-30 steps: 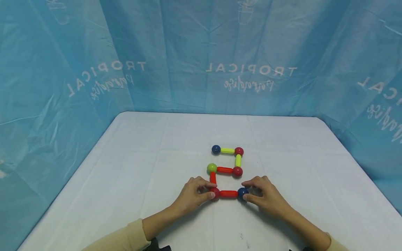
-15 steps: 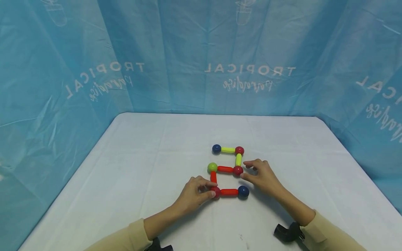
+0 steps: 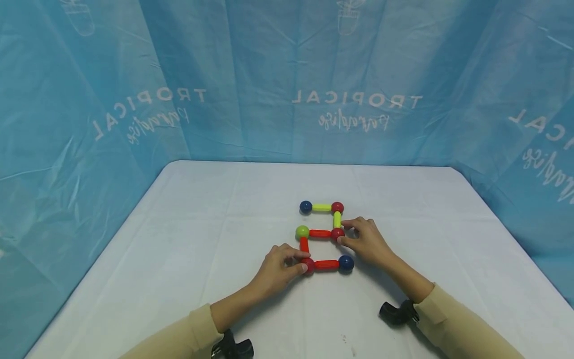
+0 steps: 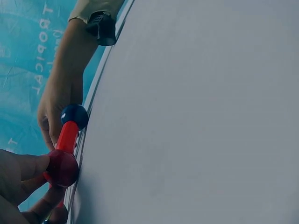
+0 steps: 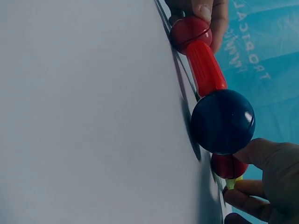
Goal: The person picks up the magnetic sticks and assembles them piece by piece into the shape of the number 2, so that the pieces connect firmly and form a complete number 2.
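A zigzag figure of coloured balls and sticks lies on the table. Its near row runs from a red ball [image 3: 310, 263] along a red stick [image 3: 326, 265] to a blue ball [image 3: 346, 264]. My left hand [image 3: 279, 269] grips that near red ball between thumb and fingers, as the left wrist view also shows. At the figure's middle right, my right hand [image 3: 367, 244] pinches another red ball [image 3: 336, 233]. A red stick [image 3: 320, 233] links it to a green ball [image 3: 302, 232]. Beyond are yellow-green sticks [image 3: 322, 207], a far red ball [image 3: 338, 207] and a far blue ball [image 3: 306, 207].
A white cloth [image 3: 215, 239] covers the table. Blue printed sheeting [image 3: 269, 129] hangs behind it and at both sides. Black wrist devices [image 3: 396, 314] sit by the sleeve cuffs, close to the tabletop.
My right hand has let go of the near blue ball and moved up to the middle-right red ball. The whole figure has shifted slightly away, with my left hand still holding its near red ball.
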The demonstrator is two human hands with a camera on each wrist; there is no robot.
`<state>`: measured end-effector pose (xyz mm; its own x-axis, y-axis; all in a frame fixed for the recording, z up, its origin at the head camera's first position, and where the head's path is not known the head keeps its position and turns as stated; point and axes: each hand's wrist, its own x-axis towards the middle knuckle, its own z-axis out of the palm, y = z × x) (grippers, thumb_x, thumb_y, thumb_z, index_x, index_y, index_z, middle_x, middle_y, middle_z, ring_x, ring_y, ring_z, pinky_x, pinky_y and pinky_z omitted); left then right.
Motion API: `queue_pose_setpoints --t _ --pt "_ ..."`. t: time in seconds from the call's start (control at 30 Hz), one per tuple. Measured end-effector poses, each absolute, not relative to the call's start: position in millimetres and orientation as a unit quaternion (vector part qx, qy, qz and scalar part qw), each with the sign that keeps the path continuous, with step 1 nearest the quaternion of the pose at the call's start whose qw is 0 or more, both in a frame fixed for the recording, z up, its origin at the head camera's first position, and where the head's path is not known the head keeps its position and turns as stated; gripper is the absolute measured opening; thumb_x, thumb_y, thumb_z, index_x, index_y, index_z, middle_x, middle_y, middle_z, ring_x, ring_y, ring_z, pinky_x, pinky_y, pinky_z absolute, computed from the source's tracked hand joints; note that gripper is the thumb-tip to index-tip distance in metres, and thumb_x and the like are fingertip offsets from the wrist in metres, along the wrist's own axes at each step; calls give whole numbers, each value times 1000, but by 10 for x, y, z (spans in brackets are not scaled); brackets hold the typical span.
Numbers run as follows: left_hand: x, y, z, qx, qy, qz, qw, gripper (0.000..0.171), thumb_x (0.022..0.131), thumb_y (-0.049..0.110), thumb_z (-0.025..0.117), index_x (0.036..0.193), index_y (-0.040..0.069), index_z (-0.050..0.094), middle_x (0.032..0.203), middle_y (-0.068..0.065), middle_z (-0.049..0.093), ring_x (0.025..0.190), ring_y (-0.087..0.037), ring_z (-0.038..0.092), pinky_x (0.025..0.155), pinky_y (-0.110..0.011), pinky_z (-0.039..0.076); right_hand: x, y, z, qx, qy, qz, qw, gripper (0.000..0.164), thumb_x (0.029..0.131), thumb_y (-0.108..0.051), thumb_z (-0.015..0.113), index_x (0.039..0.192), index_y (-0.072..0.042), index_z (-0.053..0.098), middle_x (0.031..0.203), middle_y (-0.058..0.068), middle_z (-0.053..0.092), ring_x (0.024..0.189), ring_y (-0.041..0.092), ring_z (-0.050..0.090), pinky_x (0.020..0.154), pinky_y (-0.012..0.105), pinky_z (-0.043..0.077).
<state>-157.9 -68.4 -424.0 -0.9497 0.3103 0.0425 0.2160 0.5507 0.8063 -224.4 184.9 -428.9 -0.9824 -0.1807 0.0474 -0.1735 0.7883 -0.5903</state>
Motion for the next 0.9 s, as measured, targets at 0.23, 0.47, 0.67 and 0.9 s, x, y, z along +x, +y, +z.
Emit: queue_pose_setpoints --t 0.23,0.47,0.67,0.9 --pt "-1679 -680 -4225 143 884 443 42 26 84 18 68 110 19 71 99 1 64 91 -18 49 72 -26 40 -2380 1817 -4284 -94 943 -318 13 51 82 -33 71 125 -8 60 119 10 59 107 24 46 88 40 46" --pt "-1742 -686 -4235 139 885 443 35 26 84 17 68 110 18 71 97 1 64 89 -16 50 93 -45 40 -2458 1794 -4291 -96 944 -317 16 52 82 -34 70 126 -8 59 119 11 59 107 24 45 87 39 45" --pt "-1791 -694 -4241 137 882 449 36 27 85 17 67 112 17 70 98 0 64 90 -17 49 98 -48 37 -2519 1780 -4284 -109 943 -315 3 51 82 -32 70 126 -7 60 114 11 60 100 24 45 78 32 40" --pt "-1816 -679 -4238 131 881 453 43 27 85 17 67 112 16 70 99 -2 63 92 -18 49 82 -35 42 -2566 1782 -4298 -107 943 -314 7 50 82 -31 70 126 -7 60 114 11 60 100 24 46 76 30 40"
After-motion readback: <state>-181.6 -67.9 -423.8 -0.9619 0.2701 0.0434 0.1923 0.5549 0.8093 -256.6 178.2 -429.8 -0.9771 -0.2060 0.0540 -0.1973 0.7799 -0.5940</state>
